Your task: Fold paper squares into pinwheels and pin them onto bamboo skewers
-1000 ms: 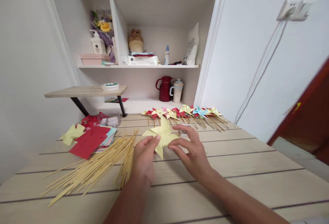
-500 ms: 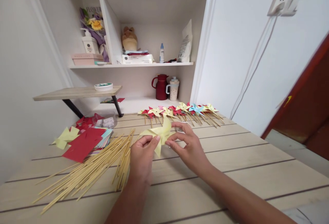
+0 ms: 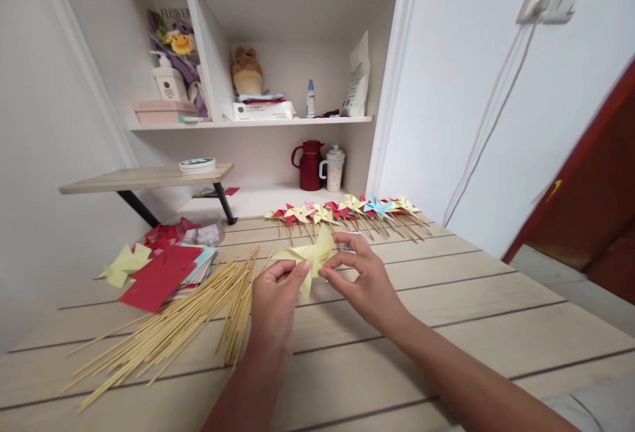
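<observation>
A pale yellow paper pinwheel (image 3: 321, 248) is held up above the middle of the table, its blades folded and pointed. My left hand (image 3: 276, 294) pinches it from the left, the thumb pressed near its centre. From the right, the thumb and index finger of my right hand (image 3: 371, 283) close at its edge, with the other fingers curled behind. Whether a small part sits between those right fingertips is too fine to make out. Left of my left hand lie many thin wooden sticks (image 3: 183, 323) in a loose pile.
Finished pinwheels on sticks (image 3: 350, 210) lie in a row at the table's back. Red paper sheets (image 3: 161, 276), a yellow folded paper (image 3: 126, 265) and a clear container (image 3: 204, 232) are at the left. Behind stand a small raised shelf (image 3: 143, 179), a red jug (image 3: 311, 166) and a cup (image 3: 335, 171).
Both hands keep their hold on the yellow pinwheel, which has tilted very slightly. The camera view has shifted a little; nothing else has visibly moved.
</observation>
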`<action>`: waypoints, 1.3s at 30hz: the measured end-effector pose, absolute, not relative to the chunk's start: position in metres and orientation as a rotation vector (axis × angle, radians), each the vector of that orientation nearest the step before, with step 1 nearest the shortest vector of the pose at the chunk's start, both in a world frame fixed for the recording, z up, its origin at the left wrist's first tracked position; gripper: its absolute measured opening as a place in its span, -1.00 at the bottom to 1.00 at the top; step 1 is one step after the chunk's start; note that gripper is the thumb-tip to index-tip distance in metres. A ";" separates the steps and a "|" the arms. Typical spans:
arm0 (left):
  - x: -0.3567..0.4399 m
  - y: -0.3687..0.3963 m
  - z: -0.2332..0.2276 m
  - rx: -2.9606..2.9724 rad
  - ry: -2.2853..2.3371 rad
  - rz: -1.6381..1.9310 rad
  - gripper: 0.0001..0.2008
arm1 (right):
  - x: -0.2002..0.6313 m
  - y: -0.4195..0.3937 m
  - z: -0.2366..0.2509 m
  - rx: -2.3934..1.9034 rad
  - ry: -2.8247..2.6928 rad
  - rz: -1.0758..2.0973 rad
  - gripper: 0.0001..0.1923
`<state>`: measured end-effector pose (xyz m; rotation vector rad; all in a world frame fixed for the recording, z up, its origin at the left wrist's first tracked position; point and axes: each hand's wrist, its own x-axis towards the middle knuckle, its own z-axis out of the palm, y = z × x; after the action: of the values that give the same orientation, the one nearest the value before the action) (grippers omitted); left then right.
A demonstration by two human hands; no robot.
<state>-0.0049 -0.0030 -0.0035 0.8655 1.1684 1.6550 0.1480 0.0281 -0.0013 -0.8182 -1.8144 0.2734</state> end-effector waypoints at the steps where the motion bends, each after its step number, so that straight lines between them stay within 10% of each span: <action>1: -0.005 -0.003 -0.003 0.869 1.169 1.650 -0.69 | 0.148 0.028 -0.001 -0.819 -1.812 0.278 -0.90; 39: 0.000 -0.005 -0.002 0.893 1.129 1.647 -0.71 | 0.150 0.031 0.002 -0.823 -1.711 0.685 -0.82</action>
<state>0.0002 -0.0047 -0.0025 0.8926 1.1287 1.6473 0.1499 0.0310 0.0020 -0.8234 -1.7114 0.6850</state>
